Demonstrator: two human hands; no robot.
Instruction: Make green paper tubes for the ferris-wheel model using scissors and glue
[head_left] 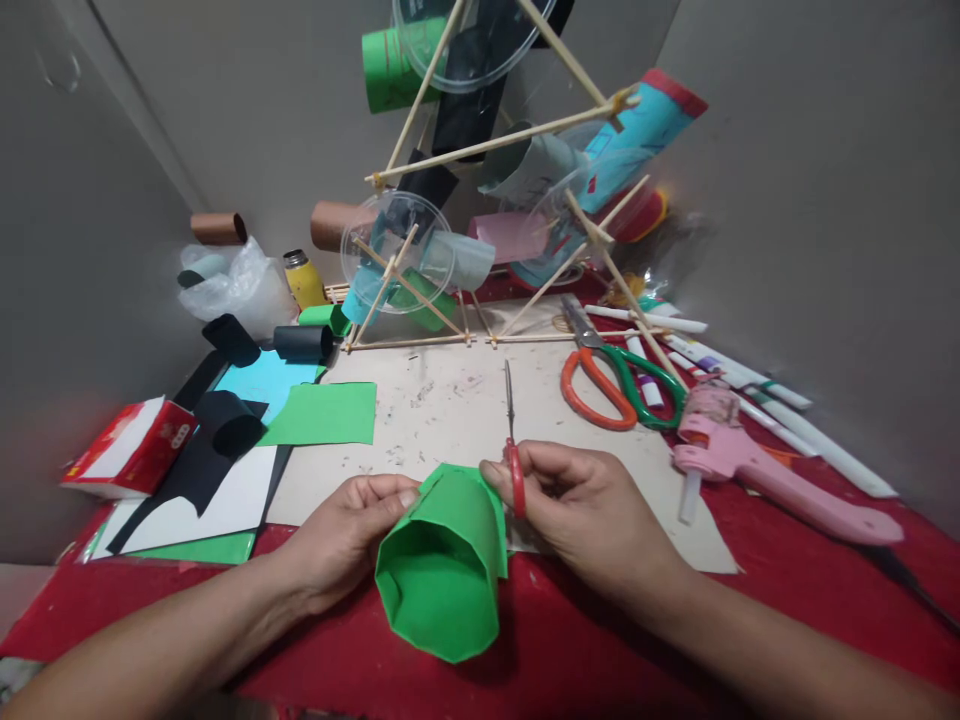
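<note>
Left hand [341, 535]: fingers curled, thumb and fingertips pinching the upper rim of a green paper roll [442, 575]. The roll sits at the near edge of the desk, between both hands, with its open mouth facing the person.

Right hand [592, 510]: closed around the red handle of a small scissors [512, 450]. The blades are together and point away toward the far edge. The handle is just beside the roll's top right corner.

Beneath the hands: a red cover [600, 640] over the desk, with a scuffed cardboard sheet [450, 400] lying on its middle.

Right of the cardboard: a large scissors [615, 385] with one orange and one green loop. A pink glue gun [750, 460] lies beside it, nearer the right edge, and white sticks [787, 420] lie along that edge.

Left of the cardboard: a flat green sheet [322, 415], then black, blue and white paper overlapping. A red and white box [131, 450] sits at the left edge.

Far edge: a wooden stick frame [480, 150] carrying paper tubes and clear plastic discs. In the far left corner are a yellow bottle [304, 280] and a plastic bag [240, 285].
</note>
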